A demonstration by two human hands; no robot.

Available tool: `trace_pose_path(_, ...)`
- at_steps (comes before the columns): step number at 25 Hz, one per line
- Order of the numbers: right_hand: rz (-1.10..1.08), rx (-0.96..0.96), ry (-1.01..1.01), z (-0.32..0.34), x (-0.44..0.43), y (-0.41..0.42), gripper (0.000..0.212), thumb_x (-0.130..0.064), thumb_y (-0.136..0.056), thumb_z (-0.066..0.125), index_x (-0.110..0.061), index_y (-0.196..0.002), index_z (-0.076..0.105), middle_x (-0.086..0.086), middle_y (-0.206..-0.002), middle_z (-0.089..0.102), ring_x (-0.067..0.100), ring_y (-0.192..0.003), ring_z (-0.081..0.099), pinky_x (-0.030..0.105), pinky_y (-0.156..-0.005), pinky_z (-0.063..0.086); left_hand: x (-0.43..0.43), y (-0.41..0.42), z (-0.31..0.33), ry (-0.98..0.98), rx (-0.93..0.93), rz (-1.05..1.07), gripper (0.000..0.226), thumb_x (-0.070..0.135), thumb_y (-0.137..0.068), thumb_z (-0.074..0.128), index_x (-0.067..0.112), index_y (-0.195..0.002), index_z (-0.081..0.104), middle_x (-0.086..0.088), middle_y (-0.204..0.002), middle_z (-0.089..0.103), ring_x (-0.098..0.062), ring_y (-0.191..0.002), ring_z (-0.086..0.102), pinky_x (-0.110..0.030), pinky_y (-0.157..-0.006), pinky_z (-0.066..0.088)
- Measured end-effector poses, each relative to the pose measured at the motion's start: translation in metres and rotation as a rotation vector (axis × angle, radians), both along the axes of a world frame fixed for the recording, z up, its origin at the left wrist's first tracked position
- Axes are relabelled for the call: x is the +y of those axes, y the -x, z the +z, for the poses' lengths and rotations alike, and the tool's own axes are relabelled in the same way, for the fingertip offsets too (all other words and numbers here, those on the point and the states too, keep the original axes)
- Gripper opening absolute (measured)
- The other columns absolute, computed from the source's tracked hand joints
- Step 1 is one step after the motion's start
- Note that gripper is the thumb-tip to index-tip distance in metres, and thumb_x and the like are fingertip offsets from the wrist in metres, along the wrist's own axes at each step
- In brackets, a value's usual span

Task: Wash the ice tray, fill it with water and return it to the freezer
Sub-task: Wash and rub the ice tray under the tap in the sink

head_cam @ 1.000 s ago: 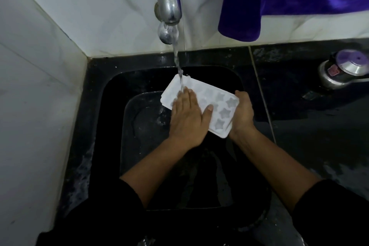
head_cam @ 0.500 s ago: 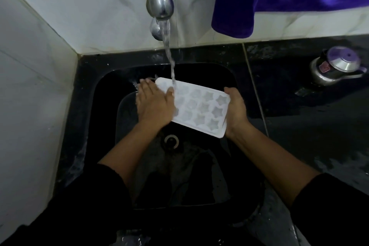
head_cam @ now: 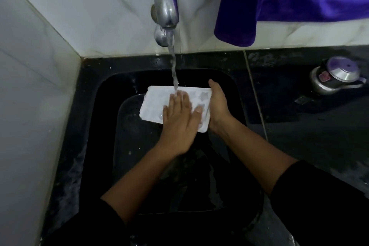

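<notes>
Fingers [head_cam: 180, 98]: left hand [head_cam: 179, 126] flat on ice tray [head_cam: 154, 102] | right hand [head_cam: 217, 104] grips its end (tap [head_cam: 164, 2] running)

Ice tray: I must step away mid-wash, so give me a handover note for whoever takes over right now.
Hands: left hand lies flat on the ice tray, fingers straight, in the water stream; right hand grips the tray's right end.
Place: tray held over the black sink, under the running tap.
Done: washing under way.
Left: finish rinsing, fill the star moulds, return it to the freezer, not in view.
</notes>
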State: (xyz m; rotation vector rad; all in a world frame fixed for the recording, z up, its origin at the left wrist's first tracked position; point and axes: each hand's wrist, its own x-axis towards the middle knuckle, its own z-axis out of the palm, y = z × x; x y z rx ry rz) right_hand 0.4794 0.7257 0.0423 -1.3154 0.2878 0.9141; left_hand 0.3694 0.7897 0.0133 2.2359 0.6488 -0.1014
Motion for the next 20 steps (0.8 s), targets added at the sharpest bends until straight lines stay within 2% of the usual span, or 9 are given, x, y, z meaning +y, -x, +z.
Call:
trace_pose_path(2,0.153,-0.052,0.014,-0.005,0.002,0.004,0.073,-0.069,-0.103,0.032,-0.011,-0.120,0.073,0.014,-0.111,0.078,0.030,-0.103,0.075,0.039,-0.092,0.059,0.009,0.002,0.001,0.300,-0.093,0.177,0.092,0.080,-0.091,0.015,0.031,-0.168,0.007,0.006,-0.177,-0.002,-0.008,-0.161,-0.008,-0.043,-0.132,-0.006)
trace_pose_path(3,0.235,-0.117,0.043,-0.006,0.002,0.006,0.075,-0.071,-0.103,0.026,-0.013,-0.118,0.072,0.013,-0.111,0.078,0.029,-0.104,0.075,0.041,-0.092,0.059,0.017,0.004,0.002,0.472,-0.156,0.266,0.095,0.087,-0.089,0.023,0.035,-0.168,0.016,0.005,-0.176,0.011,-0.010,-0.162,0.006,-0.046,-0.132,0.006)
trace_pose_path(5,0.397,-0.245,0.045,-0.005,0.001,0.013,0.064,-0.062,-0.107,0.026,-0.017,-0.110,0.072,0.004,-0.104,0.078,0.018,-0.096,0.076,0.034,-0.086,0.060,0.026,0.010,0.012,0.733,-0.267,0.382,0.091,0.087,-0.090,0.036,0.030,-0.160,0.041,-0.001,-0.160,0.050,-0.016,-0.148,0.047,-0.046,-0.125,0.034)
trace_pose_path(7,0.497,-0.459,0.066,-0.002,0.002,0.018,0.046,-0.045,-0.111,0.040,-0.015,-0.104,0.074,0.003,-0.104,0.073,0.014,-0.092,0.072,0.034,-0.086,0.057,0.030,0.013,0.026,0.951,-0.348,0.453,0.068,0.067,-0.105,0.034,0.016,-0.140,0.062,-0.003,-0.130,0.073,-0.017,-0.120,0.070,-0.039,-0.106,0.053)
trace_pose_path(9,0.661,-0.829,0.171,-0.005,-0.004,0.018,0.038,-0.039,-0.109,0.047,-0.012,-0.115,0.074,0.004,-0.113,0.063,0.012,-0.102,0.063,0.030,-0.093,0.050,0.040,0.018,0.032,1.156,-0.387,0.494,0.059,0.054,-0.110,0.032,0.009,-0.125,0.066,-0.010,-0.117,0.075,-0.023,-0.109,0.072,-0.041,-0.100,0.058)
trace_pose_path(11,0.809,-1.179,0.305,-0.002,-0.011,0.018,0.049,-0.049,-0.105,0.043,-0.016,-0.132,0.068,0.004,-0.123,0.058,0.017,-0.113,0.055,0.030,-0.096,0.045,0.050,0.023,0.033,1.400,-0.449,0.508,0.058,0.050,-0.109,0.035,0.005,-0.133,0.064,-0.015,-0.125,0.069,-0.029,-0.114,0.068,-0.047,-0.106,0.052)
trace_pose_path(13,0.913,-1.432,0.462,0.001,-0.017,0.018,0.063,-0.056,-0.102,0.037,-0.012,-0.142,0.058,0.011,-0.141,0.053,0.028,-0.129,0.048,0.042,-0.105,0.043,0.054,0.024,0.027,1.530,-0.497,0.527,0.062,0.047,-0.110,0.036,0.002,-0.146,0.055,-0.018,-0.135,0.064,-0.032,-0.117,0.066,-0.050,-0.104,0.053)
trace_pose_path(16,1.068,-1.599,0.675,0.006,-0.019,0.012,0.071,-0.055,-0.105,0.034,-0.006,-0.156,0.040,0.018,-0.164,0.032,0.035,-0.152,0.028,0.052,-0.123,0.027,0.050,0.015,0.020,1.634,-0.528,0.539,0.070,0.057,-0.106,0.034,0.003,-0.139,0.064,-0.019,-0.134,0.067,-0.033,-0.114,0.070,-0.051,-0.097,0.057)
trace_pose_path(20,1.119,-1.657,0.613,0.017,-0.023,0.024,0.074,-0.051,-0.107,0.025,-0.002,-0.161,0.026,0.020,-0.170,0.020,0.034,-0.159,0.015,0.051,-0.128,0.015,0.046,-0.005,0.011,1.702,-0.532,0.564,0.064,0.055,-0.104,0.038,0.005,-0.137,0.060,-0.017,-0.126,0.072,-0.029,-0.109,0.074,-0.045,-0.096,0.059)
